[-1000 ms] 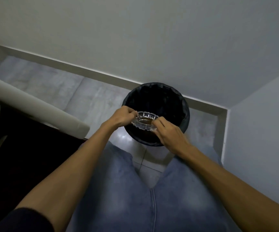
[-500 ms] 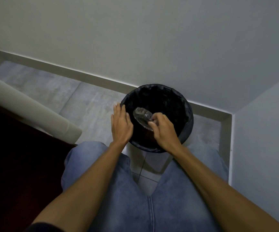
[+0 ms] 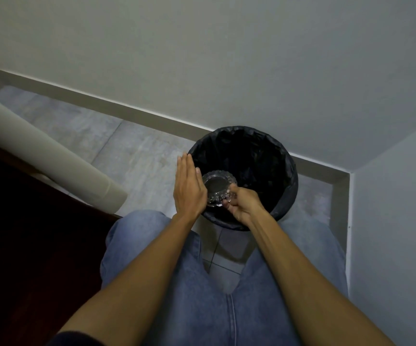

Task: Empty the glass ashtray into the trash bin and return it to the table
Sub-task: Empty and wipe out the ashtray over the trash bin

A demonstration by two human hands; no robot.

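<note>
The glass ashtray [image 3: 218,188] is turned upside down over the near-left part of the trash bin [image 3: 284,156], a round bin lined with a black bag. My right hand [image 3: 243,204] grips the ashtray's near rim from below. My left hand [image 3: 189,188] is flat with its fingers straight and together, and its palm lies against the ashtray's left edge. What is inside the bin is too dark to make out.
The bin stands in the corner where two pale walls [image 3: 226,58] meet, on a grey tiled floor [image 3: 132,156]. A pale rolled tube [image 3: 52,151] lies across a dark piece of furniture [image 3: 27,245] at the left. My jeans-clad legs [image 3: 202,295] fill the lower frame.
My left hand let go of the ashtray and flattened against its side. My right hand tipped the ashtray from upright, through a tilt, to fully upside down over the bin.
</note>
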